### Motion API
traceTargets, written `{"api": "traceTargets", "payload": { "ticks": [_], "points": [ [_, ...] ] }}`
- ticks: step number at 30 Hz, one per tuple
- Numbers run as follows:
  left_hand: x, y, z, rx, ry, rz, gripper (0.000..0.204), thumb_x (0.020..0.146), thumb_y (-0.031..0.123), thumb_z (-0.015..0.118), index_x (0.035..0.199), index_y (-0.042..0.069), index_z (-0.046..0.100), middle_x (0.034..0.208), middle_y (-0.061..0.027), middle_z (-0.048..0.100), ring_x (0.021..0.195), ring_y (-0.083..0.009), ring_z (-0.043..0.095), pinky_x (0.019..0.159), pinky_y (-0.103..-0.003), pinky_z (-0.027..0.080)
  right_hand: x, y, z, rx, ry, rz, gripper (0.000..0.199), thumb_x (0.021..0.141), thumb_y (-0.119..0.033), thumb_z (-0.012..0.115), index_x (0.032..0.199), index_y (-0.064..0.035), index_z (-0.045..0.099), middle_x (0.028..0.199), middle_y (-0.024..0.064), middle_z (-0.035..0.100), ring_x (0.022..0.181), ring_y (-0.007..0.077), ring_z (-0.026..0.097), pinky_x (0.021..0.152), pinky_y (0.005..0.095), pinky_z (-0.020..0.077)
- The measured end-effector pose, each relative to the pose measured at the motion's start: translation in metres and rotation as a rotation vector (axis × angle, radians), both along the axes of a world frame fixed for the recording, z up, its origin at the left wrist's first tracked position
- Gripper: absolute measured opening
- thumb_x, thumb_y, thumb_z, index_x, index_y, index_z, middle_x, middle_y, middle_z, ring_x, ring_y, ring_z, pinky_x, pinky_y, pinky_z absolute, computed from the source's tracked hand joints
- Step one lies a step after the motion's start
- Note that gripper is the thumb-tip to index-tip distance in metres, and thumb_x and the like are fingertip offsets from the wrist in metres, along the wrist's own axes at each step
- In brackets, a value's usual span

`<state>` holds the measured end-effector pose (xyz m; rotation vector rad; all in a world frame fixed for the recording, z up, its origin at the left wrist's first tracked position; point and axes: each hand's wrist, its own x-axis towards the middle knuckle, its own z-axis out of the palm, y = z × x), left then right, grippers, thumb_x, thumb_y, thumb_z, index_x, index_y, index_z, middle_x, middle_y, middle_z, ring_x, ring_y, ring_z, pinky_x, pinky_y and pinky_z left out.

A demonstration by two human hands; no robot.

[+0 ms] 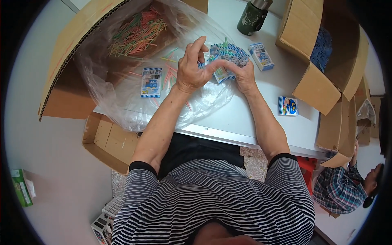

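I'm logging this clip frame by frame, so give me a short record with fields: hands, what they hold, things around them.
left hand: on the small boxes, fingers partly lifted
right hand: grips the same boxes from the right
held: fan of small blue-white boxes
loose boxes: one on the plastic bag, two on the table
sticks: coloured sticks in the bag, inside a carton
bottle: dark green, upright
right carton: open, blue items inside

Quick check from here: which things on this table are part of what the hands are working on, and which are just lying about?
In hand:
left hand
right hand
small blue packets
coloured sticks
plastic bag

Lying about:
green flask
packet near the edge
right-hand carton
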<state>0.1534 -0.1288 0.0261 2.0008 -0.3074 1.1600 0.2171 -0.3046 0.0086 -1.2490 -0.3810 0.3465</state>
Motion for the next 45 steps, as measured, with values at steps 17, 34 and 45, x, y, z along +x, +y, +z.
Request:
{"api": "traceTargets", "payload": {
  "ticks": [17, 34, 45],
  "points": [
    [0.038, -0.048, -0.008, -0.495, -0.168, -0.052, 0.056, 0.102, 0.043, 0.054, 0.136, -0.001, 0.045, 0.092, -0.0046, 0.056, 0.069, -0.0106, 0.049, 0.053, -0.024, 0.043, -0.017, 0.003, -0.008, -0.342, -0.375, -0.042, 0.071, 0.066, -0.014, 0.088, 0.126, -0.0022, 0.051, 0.111, 0.0086, 0.066, 0.097, 0.015, 0.063, 0.088, 0.0304, 0.0512],
    [-0.032, 0.013, 0.003, -0.205, 0.835, -0.162, 0.09, 0.068, 0.008, 0.081, 0.146, -0.002, 0.038, 0.143, -0.0203, 0.047, 0.116, -0.0275, 0.054, 0.097, -0.035, 0.047, -0.01, -0.003, -0.004, -0.142, -0.158, 0.146, 0.056, 0.075, -0.002, 0.083, 0.124, 0.0005, 0.056, 0.108, 0.0064, 0.07, 0.098, 0.012, 0.065, 0.09, 0.0279, 0.0525],
    [-0.033, 0.018, 0.009, -0.315, 0.706, -0.388, 0.066, 0.07, 0.003, 0.083, 0.13, 0.0, 0.058, 0.115, -0.0118, 0.068, 0.104, -0.0166, 0.063, 0.093, -0.031, 0.05, -0.013, -0.008, 0.026, -0.159, -0.194, 0.199, 0.074, 0.067, -0.005, 0.089, 0.131, 0.0005, 0.052, 0.115, 0.007, 0.066, 0.105, 0.0141, 0.063, 0.097, 0.0283, 0.0486]
  ]
}}
